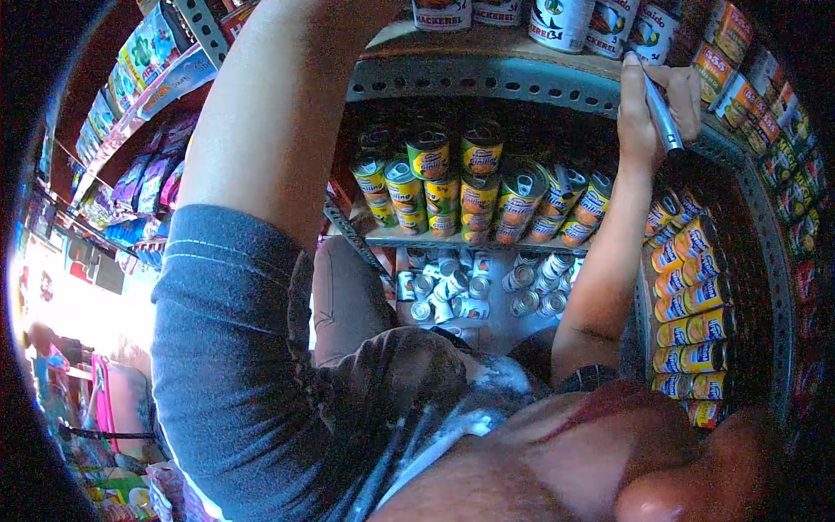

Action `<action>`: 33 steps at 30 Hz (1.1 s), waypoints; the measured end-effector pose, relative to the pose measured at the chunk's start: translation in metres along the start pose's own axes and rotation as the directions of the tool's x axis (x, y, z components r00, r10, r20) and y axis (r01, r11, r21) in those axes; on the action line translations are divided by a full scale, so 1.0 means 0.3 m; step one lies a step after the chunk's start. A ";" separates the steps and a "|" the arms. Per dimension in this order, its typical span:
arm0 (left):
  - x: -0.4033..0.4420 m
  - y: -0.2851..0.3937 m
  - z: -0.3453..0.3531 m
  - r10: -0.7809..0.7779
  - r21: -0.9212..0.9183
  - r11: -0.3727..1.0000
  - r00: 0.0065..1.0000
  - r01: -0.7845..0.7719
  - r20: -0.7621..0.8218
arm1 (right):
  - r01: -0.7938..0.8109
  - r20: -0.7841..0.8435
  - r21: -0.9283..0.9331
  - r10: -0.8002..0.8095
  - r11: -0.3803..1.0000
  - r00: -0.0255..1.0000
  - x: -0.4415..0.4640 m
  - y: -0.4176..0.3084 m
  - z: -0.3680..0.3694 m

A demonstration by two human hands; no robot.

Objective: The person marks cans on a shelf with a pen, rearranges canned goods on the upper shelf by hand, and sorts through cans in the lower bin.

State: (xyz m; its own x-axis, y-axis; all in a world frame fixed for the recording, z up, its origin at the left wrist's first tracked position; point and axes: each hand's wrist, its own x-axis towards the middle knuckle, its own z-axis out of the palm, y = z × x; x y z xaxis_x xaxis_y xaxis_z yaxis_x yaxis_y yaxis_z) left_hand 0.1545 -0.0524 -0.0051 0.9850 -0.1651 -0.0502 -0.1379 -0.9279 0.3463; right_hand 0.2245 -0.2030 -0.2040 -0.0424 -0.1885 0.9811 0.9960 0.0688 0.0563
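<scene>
clasping a marker (664, 126) in the right hand (642, 122) at the upper right of the frame, with its long axis slanting up and left toward a can (654, 35) just above, and cannot tell the unseen left hand's grip.

Pen (663, 115), upper right: smooth, glossy barrel. Mackerel cans (557, 24), top: metal, glossy printed labels. Shelf rail (487, 86), upper centre: perforated metal, dull. Yellow cans (519, 209), centre: shiny metal lids. Sleeve (230, 322), left: matt, rough-looking cloth.
</scene>
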 end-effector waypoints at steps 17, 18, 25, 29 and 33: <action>0.003 0.009 0.000 0.005 -0.004 1.000 1.000 -0.005 0.001 | 0.027 0.003 -0.011 -0.027 1.000 1.000 0.001 0.004 0.003; 0.002 0.009 0.000 0.005 -0.003 1.000 1.000 -0.005 -0.001 | 0.022 0.001 -0.011 -0.022 1.000 1.000 0.001 0.006 0.003; 0.000 0.013 0.001 0.003 -0.003 1.000 1.000 -0.003 0.002 | 0.037 -0.108 -0.054 -0.042 0.998 0.993 -0.013 0.044 0.003; -0.002 0.016 -0.003 0.002 -0.004 1.000 1.000 -0.002 0.004 | -0.024 -0.250 0.063 0.039 0.998 0.968 -0.031 0.062 0.021; -0.001 0.018 -0.001 -0.001 -0.007 1.000 1.000 0.001 0.006 | -0.016 -0.262 0.061 0.032 0.998 0.965 -0.038 0.061 0.017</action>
State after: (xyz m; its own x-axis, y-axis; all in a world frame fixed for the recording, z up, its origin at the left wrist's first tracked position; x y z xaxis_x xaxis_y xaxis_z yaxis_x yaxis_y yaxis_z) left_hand 0.1534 -0.0573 -0.0030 0.9845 -0.1663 -0.0563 -0.1362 -0.9259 0.3524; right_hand 0.2428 -0.1945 -0.2132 0.0110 -0.4361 0.8998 0.9900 0.1314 0.0516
